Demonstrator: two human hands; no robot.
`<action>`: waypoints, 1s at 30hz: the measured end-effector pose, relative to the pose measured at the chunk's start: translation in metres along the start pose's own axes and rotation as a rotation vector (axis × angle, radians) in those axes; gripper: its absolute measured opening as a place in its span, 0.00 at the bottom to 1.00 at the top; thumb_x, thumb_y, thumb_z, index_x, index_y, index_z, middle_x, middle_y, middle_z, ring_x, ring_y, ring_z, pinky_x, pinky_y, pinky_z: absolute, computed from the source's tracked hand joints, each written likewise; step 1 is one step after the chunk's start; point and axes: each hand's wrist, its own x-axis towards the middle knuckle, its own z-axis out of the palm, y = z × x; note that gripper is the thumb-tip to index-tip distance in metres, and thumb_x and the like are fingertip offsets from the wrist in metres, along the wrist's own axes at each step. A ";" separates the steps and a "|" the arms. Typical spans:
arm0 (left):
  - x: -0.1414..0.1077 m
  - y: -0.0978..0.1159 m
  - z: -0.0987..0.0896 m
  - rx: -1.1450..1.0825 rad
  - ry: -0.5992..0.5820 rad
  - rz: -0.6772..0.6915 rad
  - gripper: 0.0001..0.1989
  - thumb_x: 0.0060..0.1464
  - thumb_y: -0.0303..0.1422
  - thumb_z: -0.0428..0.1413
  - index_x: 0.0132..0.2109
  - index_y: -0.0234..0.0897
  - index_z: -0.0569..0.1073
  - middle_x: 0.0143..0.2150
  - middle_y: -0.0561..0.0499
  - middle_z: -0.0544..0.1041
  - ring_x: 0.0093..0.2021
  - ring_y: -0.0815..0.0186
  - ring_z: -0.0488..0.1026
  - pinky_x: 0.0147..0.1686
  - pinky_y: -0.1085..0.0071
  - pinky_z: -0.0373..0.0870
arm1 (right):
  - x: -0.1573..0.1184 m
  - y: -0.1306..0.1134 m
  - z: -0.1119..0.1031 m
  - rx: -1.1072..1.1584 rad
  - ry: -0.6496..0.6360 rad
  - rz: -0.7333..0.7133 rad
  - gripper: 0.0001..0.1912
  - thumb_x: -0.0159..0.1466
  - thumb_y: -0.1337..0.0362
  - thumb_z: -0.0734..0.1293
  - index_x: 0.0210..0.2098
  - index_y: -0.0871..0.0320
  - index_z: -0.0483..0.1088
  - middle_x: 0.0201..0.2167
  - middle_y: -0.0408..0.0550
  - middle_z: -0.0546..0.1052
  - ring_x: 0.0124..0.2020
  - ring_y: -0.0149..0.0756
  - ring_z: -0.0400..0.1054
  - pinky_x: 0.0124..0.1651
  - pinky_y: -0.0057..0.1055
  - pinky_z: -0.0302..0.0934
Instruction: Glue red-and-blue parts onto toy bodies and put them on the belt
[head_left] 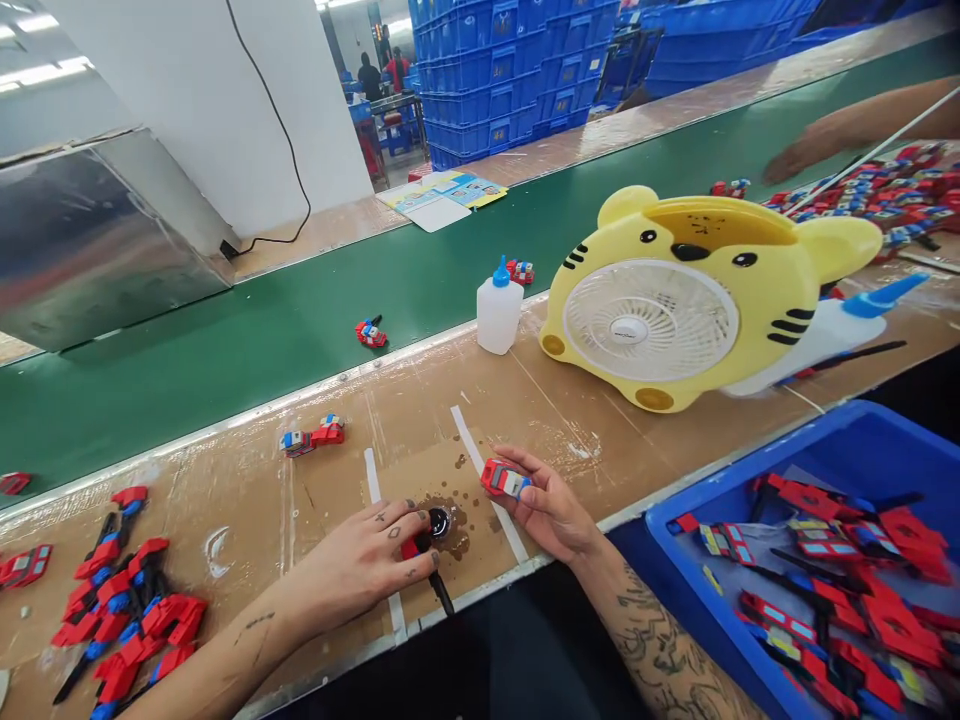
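Note:
My right hand [551,505] holds a small red toy vehicle [501,478] with white, grey and blue parts between thumb and fingers, just above the bench. My left hand [379,550] is lowered to the bench, its fingers closed over a red toy part with a black strap [441,592]; the fingers hide most of it. Against the left fingertips lies a small shiny dark round spot [439,521] in a wet patch. Brown wet stains [471,540] spread over the cardboard between the hands, and white tape strips [516,540] run along both sides.
Red toy parts with black straps [120,610] are heaped at left; two toy vehicles [313,436] lie ahead. A white bottle [499,315] and yellow fan [675,300] stand before the green conveyor [300,310]. A blue bin [667,510] holds toys at right. Another person's hand [810,148] reaches in.

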 end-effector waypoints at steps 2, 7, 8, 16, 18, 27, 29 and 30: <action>0.002 -0.002 0.000 -0.004 -0.002 0.012 0.14 0.63 0.23 0.47 0.48 0.43 0.73 0.51 0.44 0.75 0.51 0.58 0.71 0.48 0.64 0.71 | 0.000 0.000 -0.001 0.001 -0.001 0.005 0.32 0.46 0.64 0.81 0.51 0.54 0.74 0.45 0.49 0.80 0.46 0.39 0.75 0.55 0.40 0.67; 0.000 -0.003 -0.001 -0.103 -0.009 -0.014 0.15 0.63 0.22 0.48 0.49 0.43 0.73 0.53 0.43 0.74 0.54 0.58 0.70 0.52 0.64 0.70 | 0.004 -0.002 0.003 -0.030 -0.015 0.009 0.33 0.45 0.65 0.81 0.51 0.53 0.75 0.45 0.50 0.80 0.44 0.42 0.75 0.51 0.42 0.69; -0.003 -0.003 0.000 -0.154 -0.002 -0.049 0.17 0.62 0.21 0.48 0.52 0.43 0.73 0.53 0.43 0.74 0.54 0.58 0.70 0.52 0.63 0.70 | 0.004 -0.001 0.005 -0.050 -0.016 0.003 0.33 0.45 0.65 0.81 0.51 0.54 0.74 0.45 0.50 0.80 0.44 0.42 0.75 0.51 0.42 0.69; -0.010 0.006 0.027 -1.085 0.583 -0.709 0.17 0.58 0.32 0.60 0.54 0.42 0.71 0.51 0.44 0.76 0.54 0.57 0.74 0.54 0.60 0.72 | 0.011 0.011 0.021 -0.305 -0.120 -0.048 0.34 0.46 0.67 0.82 0.51 0.53 0.72 0.46 0.51 0.79 0.46 0.41 0.74 0.49 0.38 0.67; -0.003 0.009 0.034 -1.240 0.690 -0.803 0.20 0.54 0.34 0.64 0.54 0.40 0.72 0.50 0.43 0.77 0.53 0.55 0.75 0.55 0.58 0.73 | 0.014 0.014 0.027 -0.326 -0.151 -0.048 0.33 0.47 0.66 0.81 0.51 0.53 0.71 0.46 0.51 0.79 0.46 0.41 0.74 0.49 0.37 0.67; 0.010 0.005 0.045 -1.305 0.746 -0.810 0.20 0.57 0.34 0.62 0.57 0.42 0.75 0.53 0.44 0.77 0.54 0.56 0.75 0.57 0.59 0.72 | 0.016 0.000 0.058 -1.061 -0.193 -0.299 0.27 0.54 0.62 0.78 0.53 0.51 0.72 0.51 0.52 0.76 0.53 0.48 0.71 0.57 0.44 0.64; 0.013 0.007 0.048 -1.289 0.763 -0.847 0.19 0.59 0.35 0.59 0.58 0.41 0.74 0.55 0.43 0.76 0.56 0.56 0.74 0.59 0.58 0.70 | 0.019 -0.002 0.067 -1.231 -0.214 -0.391 0.26 0.57 0.62 0.76 0.54 0.50 0.71 0.51 0.51 0.76 0.53 0.48 0.70 0.57 0.43 0.64; 0.016 0.008 0.050 -1.289 0.794 -0.868 0.20 0.60 0.35 0.59 0.59 0.40 0.73 0.57 0.43 0.75 0.57 0.56 0.73 0.60 0.58 0.70 | 0.021 -0.001 0.072 -1.283 -0.212 -0.438 0.26 0.58 0.62 0.75 0.55 0.49 0.70 0.51 0.51 0.76 0.52 0.48 0.70 0.56 0.42 0.65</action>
